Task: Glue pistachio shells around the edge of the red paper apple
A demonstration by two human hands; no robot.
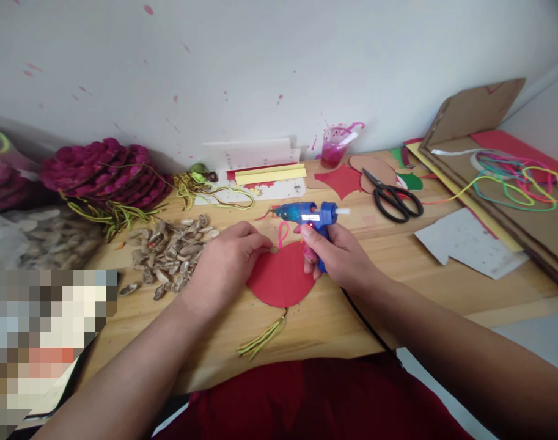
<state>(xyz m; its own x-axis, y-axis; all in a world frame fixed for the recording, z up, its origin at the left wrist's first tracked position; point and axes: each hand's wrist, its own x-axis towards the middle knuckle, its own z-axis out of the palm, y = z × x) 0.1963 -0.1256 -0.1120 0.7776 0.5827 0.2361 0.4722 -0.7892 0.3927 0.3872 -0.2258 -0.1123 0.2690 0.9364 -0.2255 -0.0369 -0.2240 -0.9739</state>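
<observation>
Red disc (281, 281), tassel (263, 338) and pink loop (281, 242) apparently attached, lies centre-frame, face yet bare; right hand (343, 256) grips glue gun (319, 219), left hand (226, 258) hold unclear.

A greyish-white wall (242, 55), spattered with pink and magenta flecks (149, 10), rises behind a pale wooden desk (411, 269) with visible grain. The light is soft and diffuse. Beyond the desk's near right edge lies a pale, unidentifiable surface (535, 336).
</observation>
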